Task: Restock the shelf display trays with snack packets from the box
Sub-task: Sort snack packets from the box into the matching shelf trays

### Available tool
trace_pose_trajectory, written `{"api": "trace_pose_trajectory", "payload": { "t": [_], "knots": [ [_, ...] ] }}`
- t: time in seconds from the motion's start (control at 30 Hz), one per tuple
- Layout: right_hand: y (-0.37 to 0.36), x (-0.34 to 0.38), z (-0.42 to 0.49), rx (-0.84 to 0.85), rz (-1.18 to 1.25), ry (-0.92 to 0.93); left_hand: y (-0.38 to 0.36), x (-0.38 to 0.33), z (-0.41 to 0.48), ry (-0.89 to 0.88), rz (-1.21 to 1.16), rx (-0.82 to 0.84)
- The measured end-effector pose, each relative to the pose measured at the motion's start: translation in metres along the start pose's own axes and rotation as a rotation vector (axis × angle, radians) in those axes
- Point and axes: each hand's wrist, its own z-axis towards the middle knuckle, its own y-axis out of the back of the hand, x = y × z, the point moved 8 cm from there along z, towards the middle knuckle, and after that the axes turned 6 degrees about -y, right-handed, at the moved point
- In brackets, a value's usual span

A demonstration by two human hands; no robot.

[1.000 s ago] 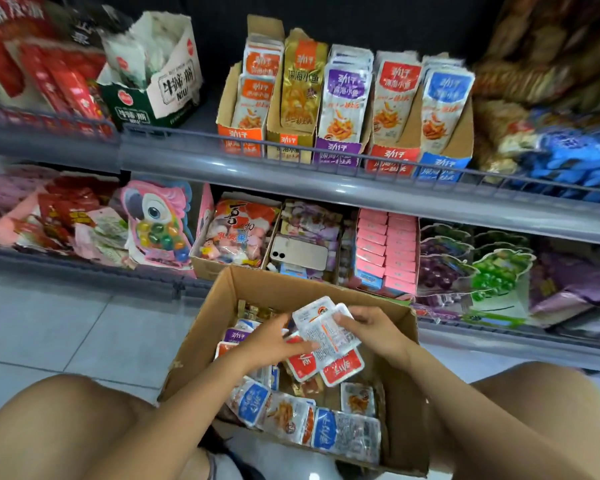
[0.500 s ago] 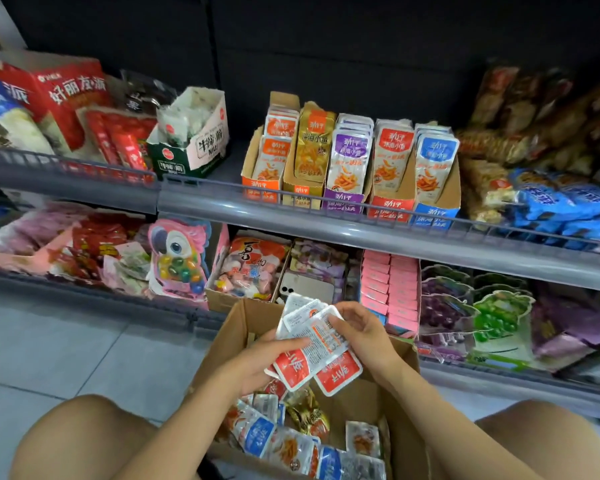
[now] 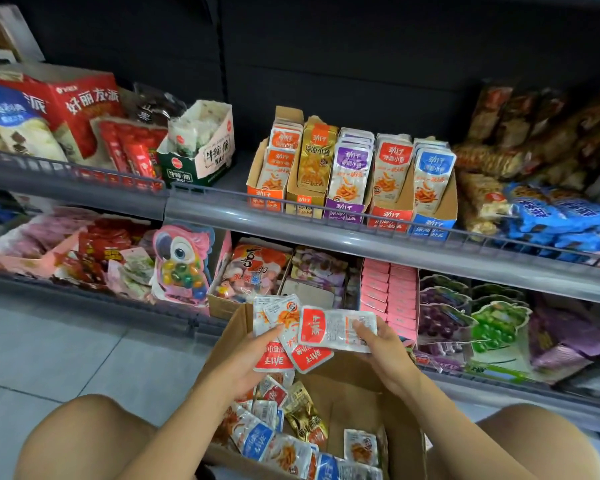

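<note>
"Several red-topped packets (image 3: pixel 279 336), fanned out just above the open cardboard box (image 3: pixel 355 382). Which hand has them?"

"The left hand (image 3: pixel 253 363). Its thumb is curled over the fan and pinches it against the fingers beneath. The right hand (image 3: pixel 383 355) grips one more red packet (image 3: pixel 336 329), turned sideways, its edge overlapping the fan."

"And underneath?"

"A heap of loose packets (image 3: pixel 284 441) in red, blue and gold lies in the bottom of the box."

"The trays?"

"Five display trays (image 3: pixel 343 211) stand side by side on the upper shelf (image 3: pixel 201 211), well apart from the hands, with packets upright in each."
</note>
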Motion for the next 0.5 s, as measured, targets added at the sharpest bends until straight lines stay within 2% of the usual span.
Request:
{"api": "trace_pose_trajectory", "payload": {
  "t": [0.07,0.13,0.2,0.27,0.37,0.43,0.5],
  "knots": [
    [0.002,0.001,-0.002,-0.016,0.133,-0.006,0.004,0.002,-0.001,0.021,0.005,-0.025],
    [-0.003,0.008,-0.007,-0.009,0.128,0.049,0.004,0.005,-0.001,0.041,-0.002,-0.042],
    [-0.018,0.021,-0.016,0.04,-0.063,0.156,-0.003,0.006,-0.002,0.049,-0.039,-0.036],
    [-0.043,0.027,-0.026,0.157,-0.276,0.247,-0.013,0.003,-0.001,0.039,-0.104,0.008],
    [-0.067,0.017,-0.034,0.309,-0.499,0.308,-0.027,-0.007,-0.003,0.004,-0.138,0.096],
    [-0.07,0.017,-0.034,0.311,-0.439,0.312,-0.026,-0.008,-0.001,-0.031,-0.049,0.083],
    [-0.063,0.022,-0.029,0.204,-0.308,0.313,-0.022,-0.007,0.002,-0.056,0.009,0.033]
  ]
}}
